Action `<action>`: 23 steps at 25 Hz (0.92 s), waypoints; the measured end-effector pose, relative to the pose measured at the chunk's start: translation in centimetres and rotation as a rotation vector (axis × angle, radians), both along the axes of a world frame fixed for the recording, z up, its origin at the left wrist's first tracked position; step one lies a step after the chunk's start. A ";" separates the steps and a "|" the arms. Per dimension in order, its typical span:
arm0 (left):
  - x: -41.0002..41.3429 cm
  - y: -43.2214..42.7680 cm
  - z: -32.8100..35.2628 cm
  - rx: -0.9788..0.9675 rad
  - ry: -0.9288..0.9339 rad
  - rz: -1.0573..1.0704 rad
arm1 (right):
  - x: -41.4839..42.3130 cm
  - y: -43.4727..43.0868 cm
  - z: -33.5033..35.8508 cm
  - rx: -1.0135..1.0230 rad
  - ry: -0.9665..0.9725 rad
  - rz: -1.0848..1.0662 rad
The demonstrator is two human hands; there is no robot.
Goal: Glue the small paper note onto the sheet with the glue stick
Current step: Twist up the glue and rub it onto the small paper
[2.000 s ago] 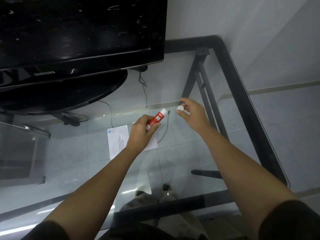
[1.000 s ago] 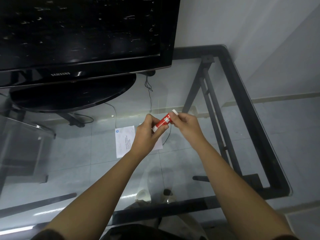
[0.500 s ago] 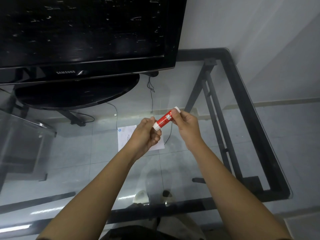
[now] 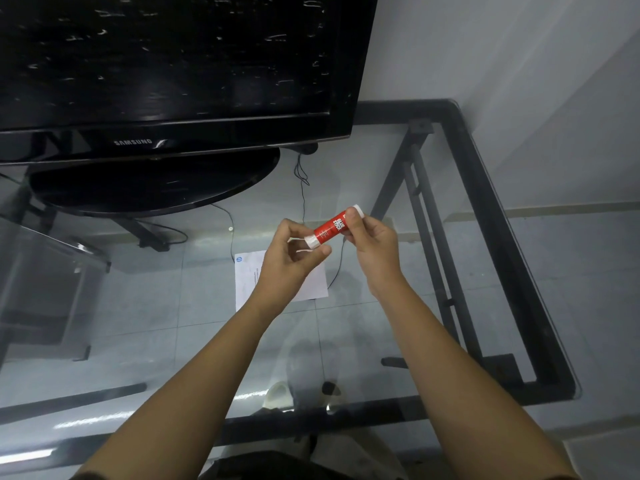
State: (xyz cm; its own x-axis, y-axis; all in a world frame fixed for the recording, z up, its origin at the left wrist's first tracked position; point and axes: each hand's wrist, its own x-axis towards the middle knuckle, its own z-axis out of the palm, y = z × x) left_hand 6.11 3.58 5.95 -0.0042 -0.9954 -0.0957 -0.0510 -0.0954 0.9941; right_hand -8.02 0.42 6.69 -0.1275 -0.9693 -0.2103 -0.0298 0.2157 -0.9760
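Both hands hold the glue stick in the air above the sheet on the glass tabletop: the left hand pinches its white lower end, probably to turn the knob, and the right hand grips the capped upper end. Two seconds ago the cap was off in the right hand; now it sits on the stick. I cannot see the small note.

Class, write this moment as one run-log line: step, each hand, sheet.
step: handling glue stick | left hand: grips its lower end | right hand: grips its upper end | sheet: flat on glass table
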 end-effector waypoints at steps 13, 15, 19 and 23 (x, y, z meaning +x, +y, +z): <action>0.6 0.1 -0.2 0.134 0.165 0.035 | 0.2 -0.2 0.8 -0.056 0.059 0.018; 0.9 -0.2 -0.4 0.178 0.220 0.021 | 0.2 -0.2 0.8 -0.064 0.072 0.011; 0.6 0.0 0.2 -0.016 0.055 0.040 | 0.8 0.0 0.9 -0.034 0.046 -0.078; 0.6 0.0 0.4 -0.167 -0.177 0.089 | 0.8 0.0 0.8 -0.041 0.032 -0.064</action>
